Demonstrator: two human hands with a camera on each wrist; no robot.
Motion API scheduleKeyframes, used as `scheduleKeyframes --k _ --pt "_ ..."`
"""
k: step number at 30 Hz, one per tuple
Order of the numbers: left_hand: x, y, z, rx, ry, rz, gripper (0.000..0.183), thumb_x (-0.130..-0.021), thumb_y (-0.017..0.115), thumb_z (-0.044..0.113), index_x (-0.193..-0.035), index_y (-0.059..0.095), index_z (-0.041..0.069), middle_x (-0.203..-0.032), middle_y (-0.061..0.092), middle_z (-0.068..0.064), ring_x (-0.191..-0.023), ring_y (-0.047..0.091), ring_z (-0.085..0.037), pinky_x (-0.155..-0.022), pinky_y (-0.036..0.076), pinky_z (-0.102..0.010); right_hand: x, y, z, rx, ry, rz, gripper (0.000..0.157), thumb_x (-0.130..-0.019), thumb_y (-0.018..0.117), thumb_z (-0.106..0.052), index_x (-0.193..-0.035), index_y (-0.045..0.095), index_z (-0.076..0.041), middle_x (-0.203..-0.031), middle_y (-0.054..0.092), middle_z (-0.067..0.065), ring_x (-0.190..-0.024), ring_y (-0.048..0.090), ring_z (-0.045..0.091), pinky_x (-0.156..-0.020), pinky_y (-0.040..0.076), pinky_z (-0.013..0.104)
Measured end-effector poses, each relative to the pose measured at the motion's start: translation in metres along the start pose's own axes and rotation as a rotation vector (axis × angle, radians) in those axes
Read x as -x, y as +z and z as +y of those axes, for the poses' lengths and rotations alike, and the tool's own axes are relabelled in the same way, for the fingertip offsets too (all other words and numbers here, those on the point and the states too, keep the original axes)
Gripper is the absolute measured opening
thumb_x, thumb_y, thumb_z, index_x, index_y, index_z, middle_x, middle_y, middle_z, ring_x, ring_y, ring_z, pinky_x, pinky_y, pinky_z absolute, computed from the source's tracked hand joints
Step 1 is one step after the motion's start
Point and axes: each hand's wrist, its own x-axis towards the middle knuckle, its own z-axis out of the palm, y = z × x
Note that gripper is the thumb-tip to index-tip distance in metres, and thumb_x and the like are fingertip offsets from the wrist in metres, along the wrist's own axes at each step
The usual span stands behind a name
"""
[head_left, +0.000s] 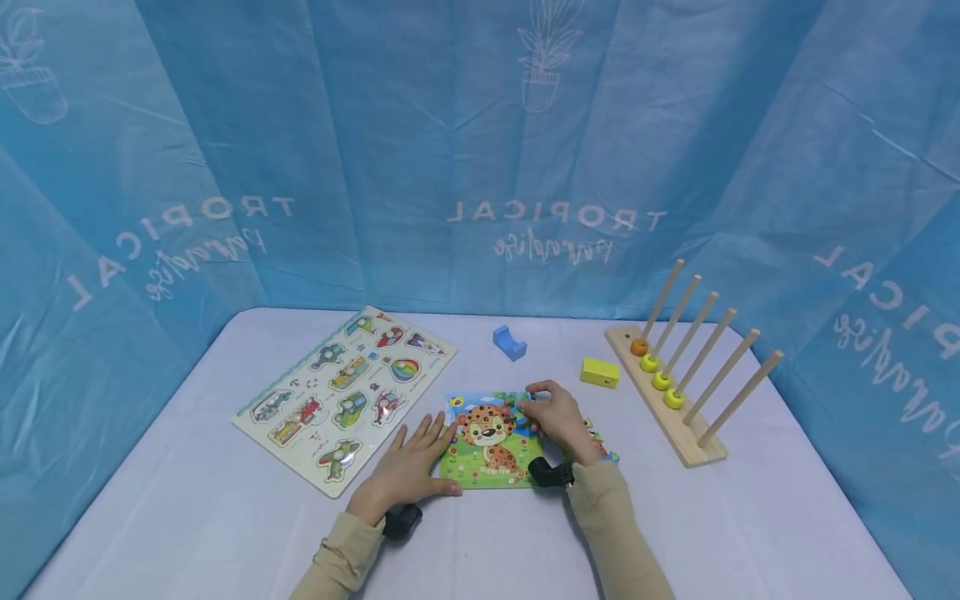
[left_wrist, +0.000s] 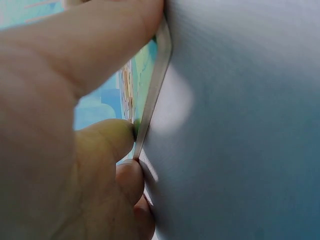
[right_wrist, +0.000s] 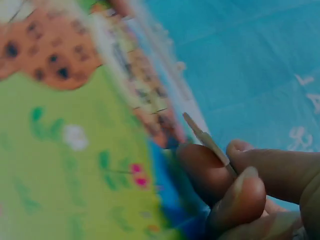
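Note:
A leopard jigsaw puzzle (head_left: 491,446) on a thin wooden board lies flat at the middle of the table. My left hand (head_left: 408,467), fingers extended, rests at its left edge; in the left wrist view the thumb and fingertips touch the board's edge (left_wrist: 159,75). At the upper right corner of the picture, my right hand (head_left: 561,421) pinches a thin wooden puzzle piece (right_wrist: 207,140), seen edge-on between thumb and fingers in the right wrist view. The piece's printed face is hidden. Colourful pieces (head_left: 609,450) lie partly behind the right wrist.
To the left lies a large vehicle peg-puzzle board (head_left: 330,417). Behind the jigsaw are a blue curved block (head_left: 510,343) and a yellow block (head_left: 600,372). A wooden peg stand (head_left: 697,450) with upright rods and several beads stands at the right. Blue curtains border the table.

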Motion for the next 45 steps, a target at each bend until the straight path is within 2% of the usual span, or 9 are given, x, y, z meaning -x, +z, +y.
scheduleKeyframes --k 3,9,16,25,30,35,39,41,45 --pt "0.0 -0.001 0.0 0.002 0.002 0.0 0.093 -0.075 0.065 0.056 -0.146 0.028 0.009 -0.152 0.018 -0.015 -0.14 0.013 -0.035 -0.111 0.008 -0.057 0.0 0.005 0.002 0.081 -0.006 0.021 0.032 -0.087 0.064 -0.02 -0.115 0.053 -0.008 -0.061 0.062 0.004 -0.045 0.048 0.013 -0.042 0.039 0.025" --pt "0.0 -0.001 0.001 0.003 0.005 -0.001 0.093 -0.075 0.065 0.056 -0.146 0.028 0.009 -0.152 0.018 -0.015 -0.14 0.013 -0.034 -0.111 0.008 -0.057 0.0 0.009 0.002 0.141 -0.023 0.049 0.031 -0.085 0.066 -0.022 -0.11 0.053 -0.009 -0.057 0.06 0.004 -0.042 0.045 0.014 -0.04 0.036 0.026" --pt "0.0 0.0 0.0 0.007 0.005 0.0 0.092 -0.075 0.065 0.056 -0.146 0.028 0.009 -0.152 0.018 -0.015 -0.14 0.013 -0.035 -0.111 0.008 -0.057 -0.001 0.012 0.005 0.337 -0.067 0.138 0.027 -0.08 0.072 -0.028 -0.098 0.06 -0.011 -0.049 0.039 0.0 -0.041 0.035 0.013 -0.039 0.032 0.026" --pt "-0.001 0.0 0.0 0.002 -0.006 -0.006 0.092 -0.076 0.065 0.055 -0.146 0.027 0.009 -0.153 0.018 -0.015 -0.14 0.012 -0.034 -0.112 0.007 -0.056 -0.003 0.012 0.008 0.355 -0.059 0.142 0.029 -0.08 0.071 -0.03 -0.099 0.06 -0.012 -0.05 0.038 -0.001 -0.042 0.035 0.013 -0.039 0.031 0.026" --pt "0.0 0.001 0.0 0.005 -0.002 -0.001 0.092 -0.075 0.065 0.055 -0.145 0.029 0.008 -0.152 0.018 -0.015 -0.14 0.012 -0.035 -0.111 0.008 -0.057 -0.004 0.011 0.009 0.316 -0.056 0.137 0.028 -0.081 0.071 -0.029 -0.101 0.061 -0.013 -0.05 0.038 -0.001 -0.042 0.034 0.013 -0.041 0.032 0.026" --pt "0.001 0.002 0.0 0.012 0.006 -0.004 0.093 -0.075 0.065 0.056 -0.146 0.028 0.008 -0.152 0.018 -0.016 -0.14 0.013 -0.035 -0.111 0.007 -0.058 -0.003 0.002 0.008 0.126 -0.041 0.114 0.031 -0.082 0.07 -0.023 -0.109 0.06 -0.013 -0.047 0.038 -0.002 -0.04 0.031 0.012 -0.04 0.029 0.025" --pt "0.001 0.002 0.0 0.012 0.01 -0.001 0.093 -0.075 0.064 0.057 -0.145 0.028 0.008 -0.152 0.018 -0.016 -0.14 0.013 -0.035 -0.111 0.008 -0.058 -0.003 -0.014 0.008 0.026 -0.027 0.124 0.034 -0.083 0.068 -0.021 -0.114 0.058 -0.011 -0.046 0.038 -0.002 -0.04 0.03 0.012 -0.039 0.026 0.024" --pt "0.0 0.001 0.0 0.016 0.008 -0.002 0.093 -0.075 0.064 0.057 -0.146 0.028 0.008 -0.152 0.018 -0.016 -0.14 0.012 -0.035 -0.111 0.007 -0.057 -0.002 -0.023 0.009 0.008 -0.007 0.127 0.034 -0.084 0.068 -0.022 -0.115 0.057 -0.012 -0.047 0.036 -0.003 -0.04 0.029 0.013 -0.038 0.026 0.024" --pt "0.0 -0.001 0.0 0.043 0.01 -0.004 0.094 -0.075 0.064 0.058 -0.145 0.028 0.007 -0.152 0.017 -0.017 -0.14 0.012 -0.036 -0.111 0.006 -0.058 0.0 -0.046 0.016 0.003 0.004 0.116 0.037 -0.085 0.067 -0.024 -0.117 0.056 -0.011 -0.048 0.042 -0.002 -0.04 0.036 0.013 -0.039 0.032 0.025"
